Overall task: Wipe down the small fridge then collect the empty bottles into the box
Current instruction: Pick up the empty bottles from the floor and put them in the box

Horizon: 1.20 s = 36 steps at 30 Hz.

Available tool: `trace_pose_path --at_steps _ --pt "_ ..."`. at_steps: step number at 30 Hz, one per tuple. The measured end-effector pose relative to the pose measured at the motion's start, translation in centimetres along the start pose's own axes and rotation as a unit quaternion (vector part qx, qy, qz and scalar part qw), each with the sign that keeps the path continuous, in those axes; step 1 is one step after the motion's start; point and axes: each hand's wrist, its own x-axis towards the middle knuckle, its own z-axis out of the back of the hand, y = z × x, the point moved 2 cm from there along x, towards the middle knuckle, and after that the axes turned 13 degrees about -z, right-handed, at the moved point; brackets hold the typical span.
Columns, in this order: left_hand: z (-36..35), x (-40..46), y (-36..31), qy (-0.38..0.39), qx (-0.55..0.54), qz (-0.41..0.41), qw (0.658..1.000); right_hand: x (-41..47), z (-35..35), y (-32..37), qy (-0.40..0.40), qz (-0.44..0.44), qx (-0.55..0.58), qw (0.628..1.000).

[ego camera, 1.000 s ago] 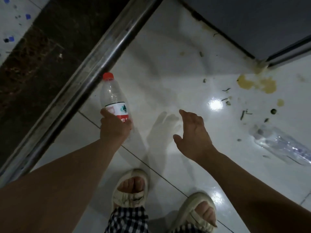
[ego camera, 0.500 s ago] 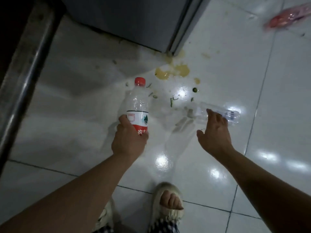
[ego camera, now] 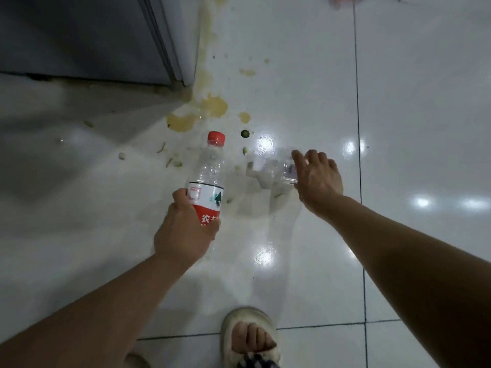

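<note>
- Nearest us, below both hands, our sandalled foot [ego camera: 249, 338] stands on the white tiled floor [ego camera: 419, 107], just past a dark grout line that runs across the tiles.
- Our left hand [ego camera: 183, 232] grips a clear plastic bottle with a red cap [ego camera: 208, 176], fingers and thumb curled round its red-and-white label; the bottle is held upright, cap away from us, and looks empty.
- Our right hand [ego camera: 318, 179] is spread over a second clear bottle [ego camera: 276, 168] lying on its side on the floor. The fingers reach down onto its near end — whether they have closed round it we cannot tell, since the hand hides that end.
- That lying bottle points left from the right hand, its far end between the two hands; it is see-through and we see nothing inside.
- Right of the right hand a long grout line runs away from us, with glossy bare tile beyond it.
- Just beyond the grips lie green scraps [ego camera: 170, 160] and yellow spill patches [ego camera: 212, 107] — they crowd the floor between the bottles and the fridge.
- Farther, up and left of the left hand, the grey fridge [ego camera: 87, 38] meets the floor; its corner stands just beside the spill.
</note>
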Motion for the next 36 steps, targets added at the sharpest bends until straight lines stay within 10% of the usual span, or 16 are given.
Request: trace_pose_path --at_steps 19,36 --pt "11.1 -9.1 -35.7 0.041 0.099 -0.132 0.985 -9.0 30.8 -21.8 0.047 -0.199 0.323 0.924" --pt "15.4 2.0 -58.7 -0.010 0.065 -0.100 0.993 9.6 48.0 -35.9 0.024 -0.182 0.323 0.929"
